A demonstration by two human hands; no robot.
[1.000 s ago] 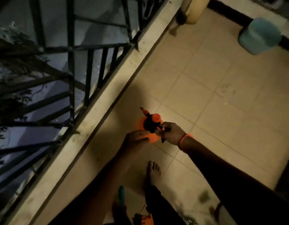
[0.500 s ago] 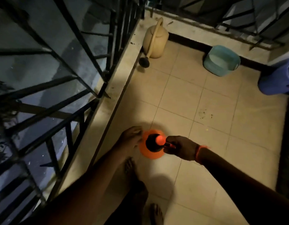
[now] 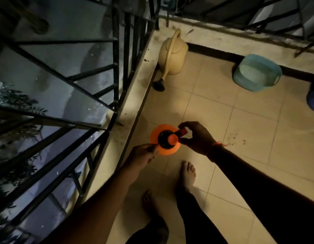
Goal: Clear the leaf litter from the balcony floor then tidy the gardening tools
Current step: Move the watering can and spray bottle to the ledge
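You're in the tidying half now, by my read: the tiles [image 3: 214, 110] around you look mostly swept, only a scatter of dark specks [image 3: 234, 137] off to your right, and you've got the orange sprayer [image 3: 166, 140] up in both hands, carried over the floor close beside the ledge [image 3: 135, 95]. Your right hand [image 3: 196, 137] is curled around the sprayer's dark handle, fingers hooked over the top of it, a firm grip. Your left hand [image 3: 144, 154] is pinching the orange body at its near rim, steadying it. Seen from straight above, the sprayer is a bright orange round body with a black pump head and an orange knob in the middle; plastic, looks light, though you can't tell whether there's water inside. Ahead in the corner stands the cream can [image 3: 173, 55], spout head down on the floor by the ledge, and the teal basin [image 3: 256, 73] sits along the far wall, well apart from it. The likely next move is to walk the sprayer up to that corner and set it down upright beside the can; that calls for keeping it level and letting the right hand take the weight. Those specks may want one more sweep.
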